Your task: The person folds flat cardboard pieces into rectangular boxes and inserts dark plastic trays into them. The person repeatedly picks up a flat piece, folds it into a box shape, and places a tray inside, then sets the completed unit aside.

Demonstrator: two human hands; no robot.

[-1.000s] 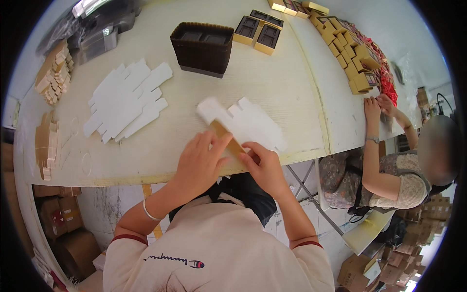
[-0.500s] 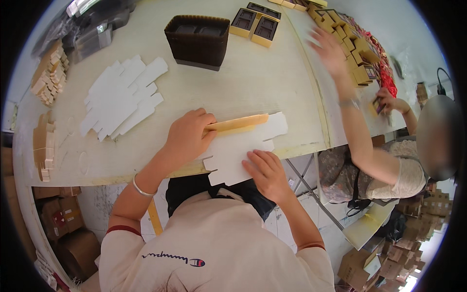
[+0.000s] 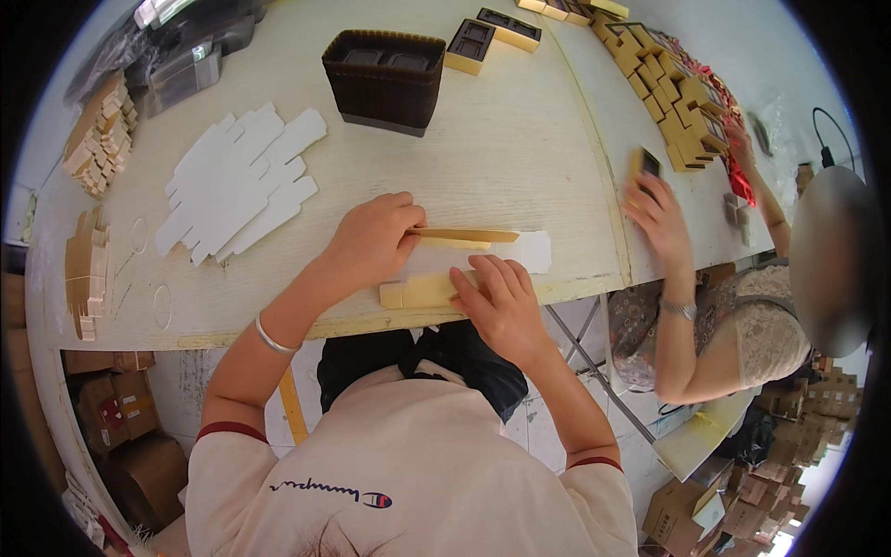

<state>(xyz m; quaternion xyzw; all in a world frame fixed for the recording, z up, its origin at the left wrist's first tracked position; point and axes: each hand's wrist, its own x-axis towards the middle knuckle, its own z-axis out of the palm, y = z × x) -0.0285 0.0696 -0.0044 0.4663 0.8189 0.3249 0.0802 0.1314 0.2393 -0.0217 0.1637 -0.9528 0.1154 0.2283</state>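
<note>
A flat carton blank (image 3: 534, 252), white on one face and gold on the other, lies at the near edge of the table in front of me. My left hand (image 3: 379, 239) pinches its far panel, which stands folded up. On the near side, a gold panel (image 3: 422, 291) is turned over toward the middle, with the bent fingers of my right hand (image 3: 501, 302) pressing on it. Left of my hands lies a spread pile of white blanks (image 3: 237, 186). Beyond the blank stands a nested stack of dark brown plastic trays (image 3: 385, 88).
Gold boxes with dark inserts (image 3: 471, 45) sit at the back. Folded carton pieces (image 3: 85, 278) lie at the left edge. At right a co-worker's hand (image 3: 661, 218) holds a small gold box, near rows of gold boxes (image 3: 673, 102) and red ribbon (image 3: 740, 183).
The near panel has been folded up and over, showing its gold face; my right hand's fingers have bent onto it. One gold box at the back has moved, and the co-worker's hand has drawn nearer.
</note>
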